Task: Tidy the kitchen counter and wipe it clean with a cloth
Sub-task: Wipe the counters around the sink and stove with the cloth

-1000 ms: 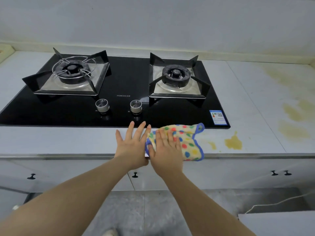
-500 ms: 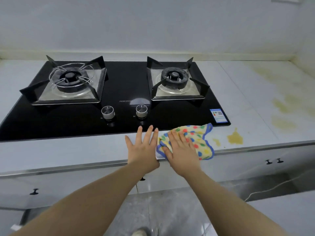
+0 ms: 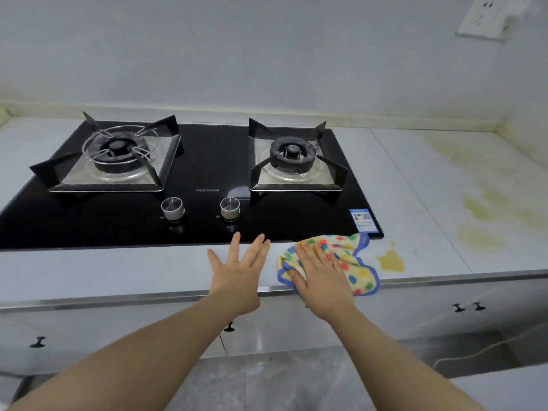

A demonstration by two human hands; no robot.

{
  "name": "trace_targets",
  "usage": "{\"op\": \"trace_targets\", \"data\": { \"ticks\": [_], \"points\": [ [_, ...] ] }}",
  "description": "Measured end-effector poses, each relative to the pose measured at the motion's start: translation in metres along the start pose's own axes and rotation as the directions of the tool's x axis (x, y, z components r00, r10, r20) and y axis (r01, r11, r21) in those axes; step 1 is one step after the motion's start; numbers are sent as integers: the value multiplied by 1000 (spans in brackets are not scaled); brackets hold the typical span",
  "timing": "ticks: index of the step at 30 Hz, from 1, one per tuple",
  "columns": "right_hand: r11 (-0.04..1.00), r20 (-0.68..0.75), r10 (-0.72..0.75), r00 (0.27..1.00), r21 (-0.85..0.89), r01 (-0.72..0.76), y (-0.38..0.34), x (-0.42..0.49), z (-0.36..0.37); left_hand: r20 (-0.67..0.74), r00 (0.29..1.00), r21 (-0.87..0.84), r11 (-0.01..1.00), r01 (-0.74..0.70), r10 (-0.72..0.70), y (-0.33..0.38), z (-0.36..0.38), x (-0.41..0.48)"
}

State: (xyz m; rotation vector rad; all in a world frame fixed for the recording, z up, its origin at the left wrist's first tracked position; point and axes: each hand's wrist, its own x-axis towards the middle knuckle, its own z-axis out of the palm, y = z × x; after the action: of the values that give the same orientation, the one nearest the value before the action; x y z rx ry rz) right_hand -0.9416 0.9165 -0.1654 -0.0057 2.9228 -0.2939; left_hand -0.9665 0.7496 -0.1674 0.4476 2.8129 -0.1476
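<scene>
On my far left the table [image 3: 103, 271] runs as a bare pale strip between the black glass hob [image 3: 207, 173] and the metal front lip [image 3: 118, 301]; this strip is narrow front to back but long and free along its length. The hob fills most of the depth behind it, with the left burner [image 3: 118, 152] and right burner [image 3: 293, 155] under raised pan supports and two silver knobs [image 3: 172, 207] [image 3: 229, 206] standing near its front edge. My left hand [image 3: 237, 271] lies palm down on the strip in front of the knobs, fingers straight and spread wide, holding nothing, its fingertips reaching the hob's front edge. Just beside it, with a small gap between, my right hand [image 3: 320, 271] presses flat on the spotted cloth [image 3: 355, 262], fingers straight and pointing away and to the left. The cloth is bunched on the front strip at the hob's right front corner; its long axis runs roughly left to right along the strip, its near edge sits at the front lip and its far blue-trimmed corner pokes up to the hob's edge under the sticker [image 3: 364, 220]. Just right of the cloth, not touching it, is a yellow stain [image 3: 390, 259]. Further right the table opens into a broad flat area marked by larger faint yellow stains [image 3: 486, 209], bounded by the wall behind and at the right.
</scene>
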Motion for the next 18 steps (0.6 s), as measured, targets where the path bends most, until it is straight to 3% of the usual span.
{"op": "trace_targets", "data": {
  "ticks": [9, 15, 18],
  "points": [
    [995, -4, -95, 995, 21, 95, 46, -1, -9, 71, 994, -17, 996, 85, -84, 75, -10, 10],
    [1000, -15, -17, 1000, 4, 17, 52, -3, -6, 71, 987, -29, 989, 145, -142, 86, -7, 13],
    [986, 45, -162, 986, -41, 164, 52, -2, -4, 75, 987, -41, 988, 146, -143, 87, -5, 14]
  ]
}}
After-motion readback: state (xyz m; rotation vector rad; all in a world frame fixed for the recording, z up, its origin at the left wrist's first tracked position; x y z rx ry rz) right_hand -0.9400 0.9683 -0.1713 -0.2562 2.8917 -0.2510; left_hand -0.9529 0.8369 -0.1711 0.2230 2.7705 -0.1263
